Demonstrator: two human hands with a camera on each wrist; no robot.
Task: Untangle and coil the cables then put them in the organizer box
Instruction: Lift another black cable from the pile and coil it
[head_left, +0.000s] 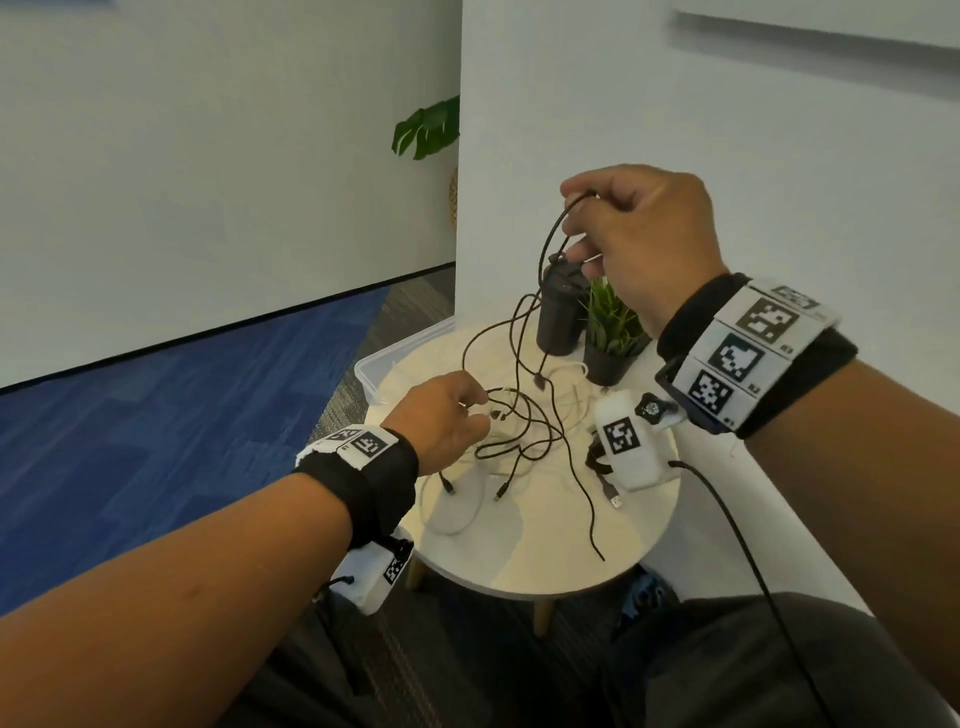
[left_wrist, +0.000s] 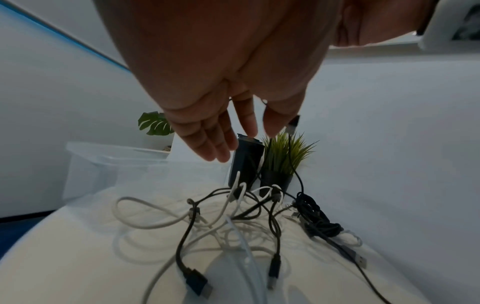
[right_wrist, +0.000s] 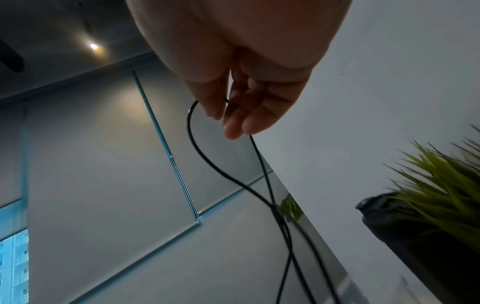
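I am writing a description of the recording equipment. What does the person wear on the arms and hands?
Both forearms are bare, with no sleeves or gloves. Each wrist carries a black band with white square-patterned marker tags. A small white camera box, also tagged, hangs under the left wrist; another box sits under the right, trailing a thin black wire.

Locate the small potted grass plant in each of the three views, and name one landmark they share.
Head: potted grass plant stands at the table's far edge, below the right hand.
Left wrist: centre, beyond the fingertips.
Right wrist: right edge, blurred.
Shared landmark: the dark cylinder beside it.
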